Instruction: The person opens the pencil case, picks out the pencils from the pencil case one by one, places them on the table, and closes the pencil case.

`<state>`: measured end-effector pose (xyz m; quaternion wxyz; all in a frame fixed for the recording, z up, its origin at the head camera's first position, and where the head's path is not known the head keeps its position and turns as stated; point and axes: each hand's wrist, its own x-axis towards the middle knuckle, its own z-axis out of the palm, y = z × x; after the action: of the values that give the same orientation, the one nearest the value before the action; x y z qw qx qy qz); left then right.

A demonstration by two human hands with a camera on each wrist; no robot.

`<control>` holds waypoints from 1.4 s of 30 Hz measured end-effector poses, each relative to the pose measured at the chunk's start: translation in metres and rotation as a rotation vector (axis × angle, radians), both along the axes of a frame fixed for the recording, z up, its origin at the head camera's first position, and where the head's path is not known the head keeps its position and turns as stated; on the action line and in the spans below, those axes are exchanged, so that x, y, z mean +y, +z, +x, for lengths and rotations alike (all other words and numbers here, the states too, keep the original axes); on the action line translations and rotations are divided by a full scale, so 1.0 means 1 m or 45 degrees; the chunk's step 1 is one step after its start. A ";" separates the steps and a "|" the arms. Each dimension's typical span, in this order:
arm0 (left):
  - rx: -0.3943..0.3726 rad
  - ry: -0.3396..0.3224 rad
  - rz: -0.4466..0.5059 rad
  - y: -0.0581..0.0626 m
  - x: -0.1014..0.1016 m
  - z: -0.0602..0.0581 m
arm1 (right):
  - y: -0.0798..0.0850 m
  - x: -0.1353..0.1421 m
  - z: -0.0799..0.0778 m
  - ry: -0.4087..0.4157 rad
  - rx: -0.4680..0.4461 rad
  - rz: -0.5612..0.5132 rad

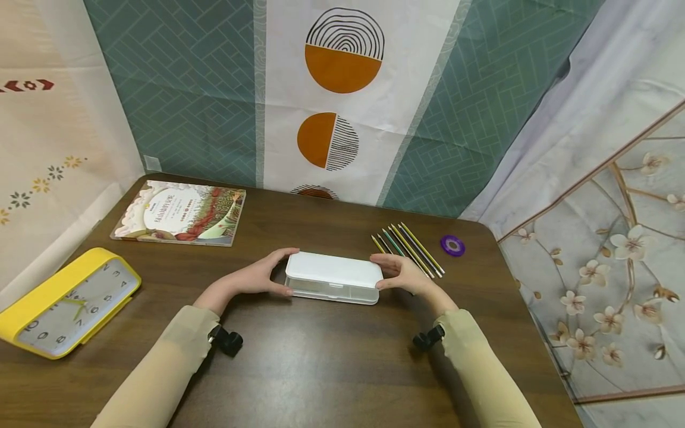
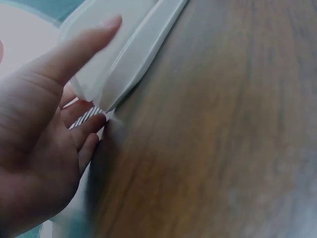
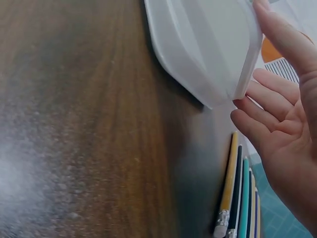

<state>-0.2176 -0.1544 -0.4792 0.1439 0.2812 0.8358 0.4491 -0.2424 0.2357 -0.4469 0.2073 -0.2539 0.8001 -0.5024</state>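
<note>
A white pencil case (image 1: pixel 334 268) lies lengthwise across the middle of the table. Its lid is slightly raised along the front, leaving a gap above the translucent base. At the left end my left hand (image 1: pixel 258 275) holds the case, thumb in front and fingers behind. My right hand (image 1: pixel 405 277) grips the opposite end in the same way, its thumb at the front corner. Both wrist views show the case's ends, with the left thumb (image 2: pixel 91 47) over the lid and the right fingers (image 3: pixel 270 101) behind it. The inside of the case is mostly hidden.
Several pencils (image 1: pixel 413 245) lie side by side behind my right hand. To their right is a purple round object (image 1: pixel 452 245). A picture book (image 1: pixel 184 215) lies at the back left, and a yellow clock (image 1: pixel 80 303) stands at the left. Curtains hang behind the table.
</note>
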 end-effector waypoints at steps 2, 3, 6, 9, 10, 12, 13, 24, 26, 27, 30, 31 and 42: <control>0.016 -0.008 -0.020 0.001 0.000 0.000 | -0.003 0.000 0.000 0.017 0.013 0.018; 0.029 -0.009 -0.031 0.001 0.000 0.001 | -0.004 0.000 0.000 0.024 0.021 0.026; 0.049 -0.005 -0.057 0.002 0.000 0.001 | -0.006 -0.002 -0.001 0.042 0.024 0.030; 0.060 0.001 -0.081 0.002 0.001 0.001 | -0.008 -0.003 -0.001 0.054 0.017 0.026; 0.060 0.002 -0.089 0.002 0.001 0.001 | -0.008 -0.003 -0.001 0.056 0.022 0.030; 0.048 0.000 -0.100 0.003 0.001 0.000 | -0.009 -0.004 0.000 0.056 0.038 0.042; 0.041 -0.003 -0.104 0.003 0.002 0.000 | -0.009 -0.004 0.000 0.054 0.051 0.055; -0.038 -0.022 -0.139 0.007 0.003 -0.001 | -0.011 -0.009 0.004 0.000 0.198 0.207; -0.046 -0.019 -0.136 0.007 0.004 -0.001 | -0.011 -0.009 0.005 -0.004 0.202 0.213; -0.049 -0.020 -0.137 0.008 0.004 -0.001 | -0.012 -0.009 0.006 -0.004 0.207 0.215; -0.058 -0.023 -0.140 0.009 0.004 -0.001 | -0.012 -0.010 0.006 -0.005 0.208 0.223; -0.059 -0.026 -0.143 0.008 0.004 -0.001 | -0.012 -0.010 0.006 -0.008 0.204 0.223; -0.069 -0.037 -0.123 0.007 0.004 0.000 | -0.014 -0.009 0.009 -0.020 0.192 0.185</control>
<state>-0.2172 -0.1501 -0.4724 0.1865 0.2739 0.8481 0.4134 -0.2339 0.2265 -0.4610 0.1602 -0.2690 0.8498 -0.4241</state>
